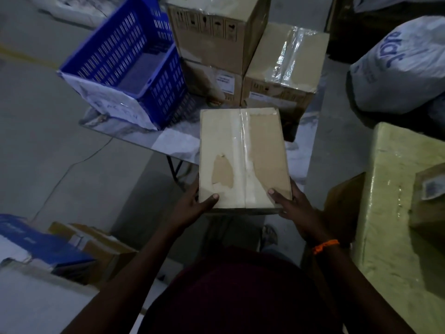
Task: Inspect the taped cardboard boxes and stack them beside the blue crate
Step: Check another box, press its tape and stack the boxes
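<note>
The held box (243, 157) faces broad side up, long axis pointing away from the person, tape running along it; the left hand (192, 203) and right hand (293, 206) each have a grip clamped on a near corner, thumb on top; it hovers over the near edge of the tabletop (173, 143), before the stacked boxes (281, 68) beside the blue crate (127, 61).

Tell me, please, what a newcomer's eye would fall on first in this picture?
The cardboard box in the centre draws the eye: the left hand and the right hand grip its near corners, and its top shows a clear tape strip and a torn patch. Behind it on the table stands the blue crate at the left, with three taped boxes right beside it, two of them stacked.
</note>
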Motion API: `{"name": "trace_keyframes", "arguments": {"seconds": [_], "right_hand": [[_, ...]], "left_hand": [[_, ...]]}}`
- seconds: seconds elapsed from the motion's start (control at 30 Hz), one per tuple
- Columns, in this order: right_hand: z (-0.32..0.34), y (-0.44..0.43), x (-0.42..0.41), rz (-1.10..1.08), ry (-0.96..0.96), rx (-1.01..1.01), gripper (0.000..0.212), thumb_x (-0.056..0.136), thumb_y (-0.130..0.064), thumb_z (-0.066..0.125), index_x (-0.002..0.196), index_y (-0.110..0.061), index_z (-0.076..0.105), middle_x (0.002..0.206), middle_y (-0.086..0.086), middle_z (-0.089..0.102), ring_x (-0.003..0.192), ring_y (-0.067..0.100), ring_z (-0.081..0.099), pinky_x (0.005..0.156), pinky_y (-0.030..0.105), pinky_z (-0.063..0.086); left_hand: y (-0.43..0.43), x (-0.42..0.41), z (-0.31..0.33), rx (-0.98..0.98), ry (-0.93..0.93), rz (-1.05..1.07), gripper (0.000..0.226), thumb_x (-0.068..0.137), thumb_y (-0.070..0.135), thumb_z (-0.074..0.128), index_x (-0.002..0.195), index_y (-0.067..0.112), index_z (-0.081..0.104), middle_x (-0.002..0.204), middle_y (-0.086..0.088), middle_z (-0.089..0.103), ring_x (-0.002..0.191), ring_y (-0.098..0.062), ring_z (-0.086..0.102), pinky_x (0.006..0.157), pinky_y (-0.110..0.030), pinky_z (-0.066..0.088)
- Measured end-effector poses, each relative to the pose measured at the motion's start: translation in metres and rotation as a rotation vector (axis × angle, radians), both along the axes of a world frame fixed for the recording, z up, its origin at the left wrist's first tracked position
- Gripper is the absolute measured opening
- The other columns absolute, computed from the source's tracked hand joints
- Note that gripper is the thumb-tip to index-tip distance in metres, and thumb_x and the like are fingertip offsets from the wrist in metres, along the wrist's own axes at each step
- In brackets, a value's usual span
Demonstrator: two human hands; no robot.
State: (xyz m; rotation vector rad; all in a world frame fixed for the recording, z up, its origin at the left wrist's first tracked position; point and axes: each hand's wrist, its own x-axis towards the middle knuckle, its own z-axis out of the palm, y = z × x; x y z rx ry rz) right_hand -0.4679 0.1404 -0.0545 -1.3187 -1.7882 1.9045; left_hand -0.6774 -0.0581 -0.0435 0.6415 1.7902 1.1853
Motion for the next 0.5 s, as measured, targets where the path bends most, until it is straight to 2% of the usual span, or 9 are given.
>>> {"name": "trace_keyframes", "arguments": {"seconds": [0.1, 0.17, 0.27, 0.33, 0.4, 0.47, 0.5], "right_hand": [[0.012, -0.009, 0.001, -0.026, 0.050, -0.036, 0.050, 0.098, -0.029, 0.069, 0.136, -0.049, 0.043, 0.115, -0.026, 0.058, 0.102, 0.004, 0.064, 0.080, 0.022, 0.056], [0.021, -0.014, 0.004, -0.037, 0.083, -0.044, 0.050, 0.097, -0.027, 0.070, 0.131, -0.054, 0.045, 0.118, -0.026, 0.060, 0.102, 0.001, 0.065, 0.074, 0.017, 0.055], [0.036, -0.016, 0.009, -0.083, 0.141, 0.000, 0.055, 0.095, -0.027, 0.071, 0.129, -0.061, 0.045, 0.126, -0.024, 0.060, 0.109, 0.005, 0.064, 0.073, 0.016, 0.057], [0.047, -0.013, 0.015, -0.148, 0.177, 0.034, 0.057, 0.090, -0.032, 0.073, 0.130, -0.063, 0.046, 0.129, -0.021, 0.060, 0.115, 0.011, 0.063, 0.080, 0.024, 0.060], [0.060, -0.005, 0.021, -0.198, 0.206, 0.086, 0.059, 0.084, -0.041, 0.075, 0.131, -0.066, 0.049, 0.128, -0.023, 0.064, 0.119, 0.016, 0.063, 0.090, 0.038, 0.060], [0.074, 0.007, 0.025, -0.261, 0.238, 0.118, 0.058, 0.081, -0.041, 0.076, 0.129, -0.064, 0.052, 0.120, -0.029, 0.067, 0.118, 0.013, 0.064, 0.091, 0.040, 0.061], [0.081, 0.014, 0.027, -0.288, 0.254, 0.128, 0.059, 0.078, -0.044, 0.078, 0.129, -0.060, 0.053, 0.120, -0.030, 0.066, 0.117, 0.011, 0.065, 0.089, 0.037, 0.062]], "left_hand": [[-0.005, -0.005, 0.008, 0.037, -0.021, 0.054, 0.063, 0.095, 0.034, 0.070, 0.150, 0.040, 0.041, 0.142, 0.012, 0.060, 0.125, -0.007, 0.061, 0.102, -0.037, 0.054], [-0.011, -0.006, 0.020, 0.068, 0.009, 0.047, 0.062, 0.094, 0.032, 0.070, 0.149, 0.041, 0.042, 0.140, 0.016, 0.061, 0.125, -0.006, 0.060, 0.099, -0.031, 0.055], [-0.012, -0.002, 0.043, 0.134, 0.078, 0.033, 0.068, 0.094, 0.029, 0.070, 0.152, 0.041, 0.037, 0.142, 0.022, 0.057, 0.128, 0.001, 0.056, 0.097, -0.022, 0.053], [-0.004, 0.000, 0.059, 0.189, 0.135, 0.020, 0.075, 0.095, 0.025, 0.070, 0.158, 0.036, 0.030, 0.145, 0.023, 0.053, 0.130, 0.004, 0.053, 0.099, -0.021, 0.052], [0.014, -0.001, 0.075, 0.238, 0.188, -0.016, 0.079, 0.096, 0.030, 0.071, 0.159, 0.041, 0.024, 0.150, 0.022, 0.049, 0.135, 0.001, 0.050, 0.103, -0.028, 0.052], [0.038, -0.005, 0.088, 0.285, 0.224, -0.057, 0.081, 0.095, 0.036, 0.071, 0.159, 0.043, 0.022, 0.154, 0.019, 0.045, 0.138, -0.003, 0.047, 0.107, -0.039, 0.051], [0.052, -0.007, 0.094, 0.315, 0.246, -0.074, 0.081, 0.095, 0.035, 0.071, 0.159, 0.040, 0.023, 0.155, 0.019, 0.044, 0.139, -0.001, 0.046, 0.108, -0.039, 0.050]]}}
